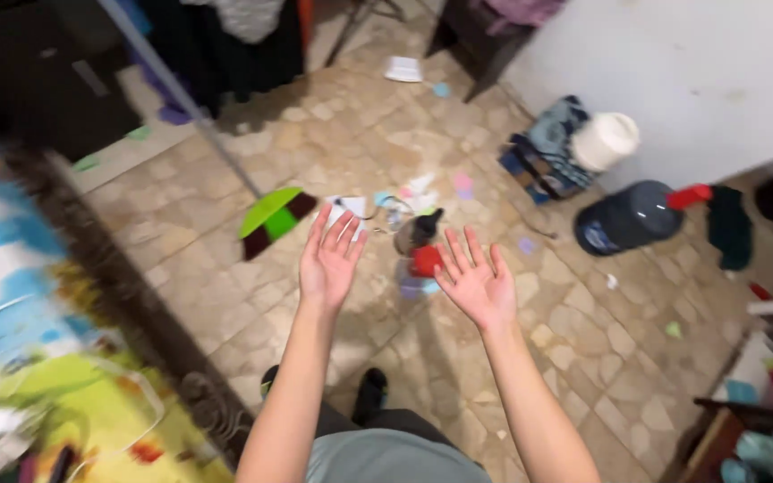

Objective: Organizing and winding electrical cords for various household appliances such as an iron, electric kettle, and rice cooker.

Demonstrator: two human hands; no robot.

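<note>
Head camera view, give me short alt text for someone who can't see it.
Two bare hands, the left hand and right hand, are held out open and empty, palms up, above a beige stone-tile floor. Below them lie scattered scraps of paper litter, a green-headed broom and a small red-topped container; a large blue water jug lies on its side to the right.

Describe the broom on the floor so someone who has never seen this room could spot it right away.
Start at the tiled floor in the middle of the room, with its heap of paper scraps. Just beyond the left hand, at that heap's edge, lies the broom on a long grey handle. Only it has a bright green head with dark bristles.
</note>
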